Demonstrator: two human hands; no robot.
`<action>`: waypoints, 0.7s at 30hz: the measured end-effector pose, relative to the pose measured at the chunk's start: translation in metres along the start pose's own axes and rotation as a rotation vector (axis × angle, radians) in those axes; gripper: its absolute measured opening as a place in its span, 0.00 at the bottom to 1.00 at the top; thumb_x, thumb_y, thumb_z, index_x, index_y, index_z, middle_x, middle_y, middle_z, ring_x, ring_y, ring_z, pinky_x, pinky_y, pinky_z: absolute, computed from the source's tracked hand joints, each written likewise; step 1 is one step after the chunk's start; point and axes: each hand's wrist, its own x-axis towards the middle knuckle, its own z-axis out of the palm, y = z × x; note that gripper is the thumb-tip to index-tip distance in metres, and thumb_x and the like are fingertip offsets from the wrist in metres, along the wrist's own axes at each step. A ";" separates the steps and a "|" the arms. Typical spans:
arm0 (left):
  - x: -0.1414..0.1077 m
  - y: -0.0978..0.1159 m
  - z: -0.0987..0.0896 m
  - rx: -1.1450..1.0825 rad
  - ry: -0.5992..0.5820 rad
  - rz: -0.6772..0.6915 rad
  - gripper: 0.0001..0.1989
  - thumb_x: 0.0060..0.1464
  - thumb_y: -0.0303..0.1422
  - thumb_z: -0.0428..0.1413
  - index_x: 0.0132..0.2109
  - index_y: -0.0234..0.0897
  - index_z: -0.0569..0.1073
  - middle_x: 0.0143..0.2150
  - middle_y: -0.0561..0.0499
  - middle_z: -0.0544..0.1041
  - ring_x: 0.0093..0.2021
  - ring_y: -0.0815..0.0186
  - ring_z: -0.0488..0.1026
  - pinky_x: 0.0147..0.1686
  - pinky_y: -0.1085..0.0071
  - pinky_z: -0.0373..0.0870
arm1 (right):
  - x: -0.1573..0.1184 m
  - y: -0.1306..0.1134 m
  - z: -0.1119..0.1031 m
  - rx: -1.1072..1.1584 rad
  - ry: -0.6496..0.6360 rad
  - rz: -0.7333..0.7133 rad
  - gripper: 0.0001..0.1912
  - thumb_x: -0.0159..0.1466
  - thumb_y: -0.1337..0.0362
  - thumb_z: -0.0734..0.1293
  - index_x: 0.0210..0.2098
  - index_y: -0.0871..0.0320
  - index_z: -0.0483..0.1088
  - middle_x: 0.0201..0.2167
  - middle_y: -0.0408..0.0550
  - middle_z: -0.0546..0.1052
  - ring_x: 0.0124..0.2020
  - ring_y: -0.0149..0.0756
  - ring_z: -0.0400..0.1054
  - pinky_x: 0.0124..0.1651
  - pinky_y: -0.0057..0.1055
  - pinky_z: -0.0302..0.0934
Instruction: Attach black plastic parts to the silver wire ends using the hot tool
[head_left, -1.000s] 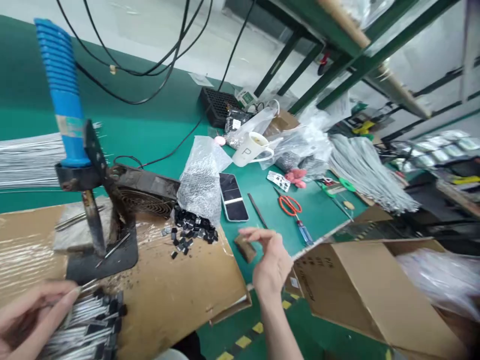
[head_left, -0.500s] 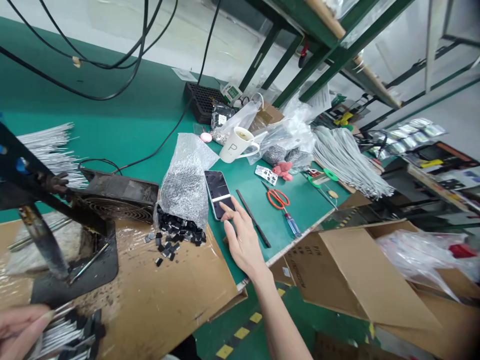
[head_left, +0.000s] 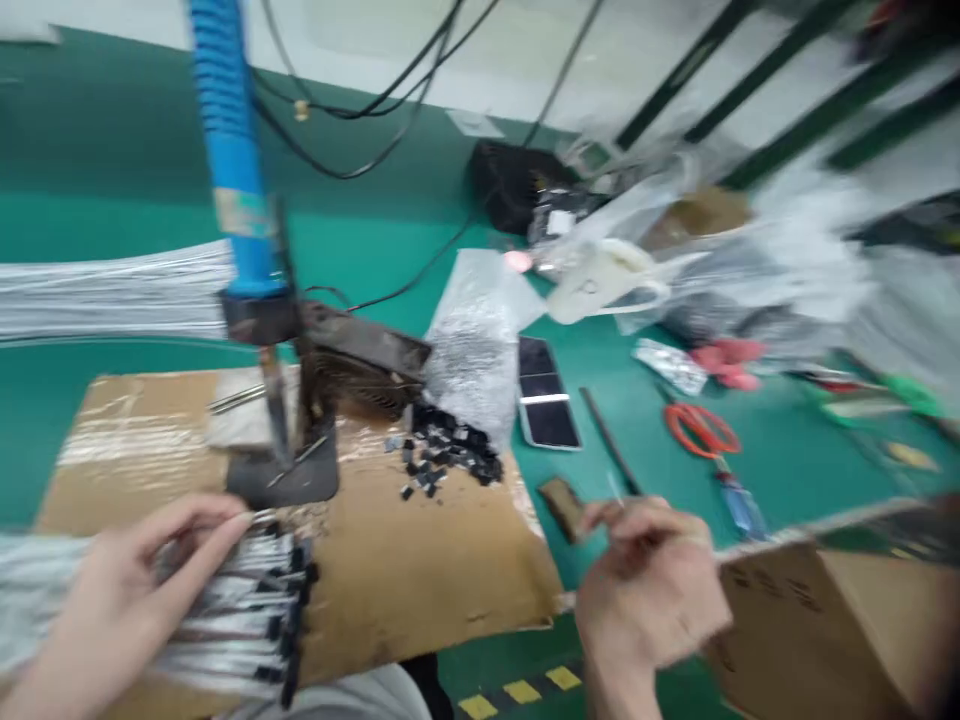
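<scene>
Left hand [head_left: 142,580] is pinching narrow on the black-tipped wires [head_left: 232,595], lying left-right toward the cardboard's [head_left: 405,570] near-left corner; right hand [head_left: 652,580] is hovering farther off, by the desk's [head_left: 600,350] near edge, grip too blurred to tell.

White mug [head_left: 586,290] and orange-handled scissors [head_left: 703,431]

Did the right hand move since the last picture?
Yes. The right hand has moved away from the phone, toward the lower right of the view.

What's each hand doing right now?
Left hand: thumb and finger closed at the wires; contents unclear.
Right hand: fingers curled, blurred; cannot tell whether holding anything.
</scene>
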 end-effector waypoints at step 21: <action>-0.007 0.046 -0.002 -0.427 -0.341 -0.406 0.14 0.66 0.39 0.56 0.35 0.36 0.78 0.25 0.54 0.70 0.25 0.69 0.58 0.23 0.73 0.53 | -0.053 -0.109 0.095 0.493 -1.037 0.147 0.13 0.76 0.66 0.61 0.33 0.55 0.65 0.30 0.40 0.68 0.33 0.30 0.64 0.35 0.28 0.56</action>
